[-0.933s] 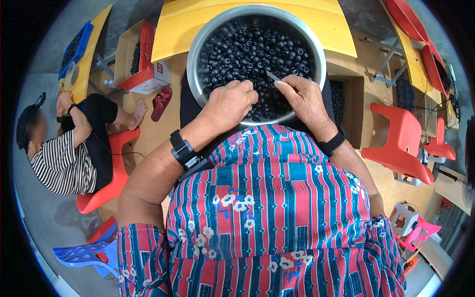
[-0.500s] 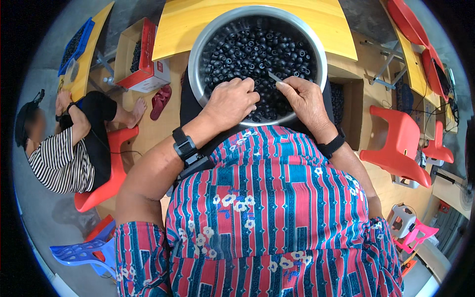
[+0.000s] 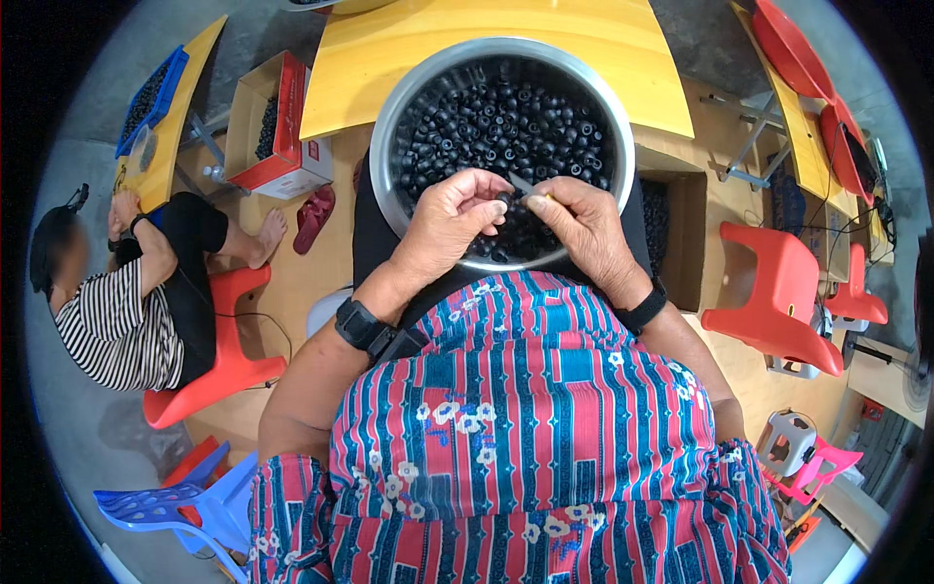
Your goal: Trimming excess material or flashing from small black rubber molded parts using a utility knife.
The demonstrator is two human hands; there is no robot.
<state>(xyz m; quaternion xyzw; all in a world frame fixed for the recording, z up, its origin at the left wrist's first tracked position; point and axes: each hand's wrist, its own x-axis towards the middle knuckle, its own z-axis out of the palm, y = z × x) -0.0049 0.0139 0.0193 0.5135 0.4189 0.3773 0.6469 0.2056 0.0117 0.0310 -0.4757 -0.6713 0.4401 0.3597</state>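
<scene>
On my lap rests a wide metal basin (image 3: 381, 161), filled with small black hollow parts (image 3: 506, 117) that look like plastic fittings. Above its near half, my right hand (image 3: 584, 219) grips a small knife (image 3: 521, 183), its short blade pointing up and left. My left hand (image 3: 449, 216) is closed in a pinch beside the blade tip, with a small black part at its fingertips, mostly hidden by the thumb and fingers. The knife's handle is largely covered by my right hand.
A yellow table (image 3: 486, 24) stands just beyond the basin. To the right are a cardboard box (image 3: 689, 229) and a red stool (image 3: 769, 292). At left, a seated person (image 3: 126, 311) works near a blue tray (image 3: 136, 127); a red-and-white box (image 3: 292, 161) stands between us.
My left hand has turned, with its thumb now raised towards the blade. The right hand and knife have come left, closer to it. The basin sits slightly lower in view.
</scene>
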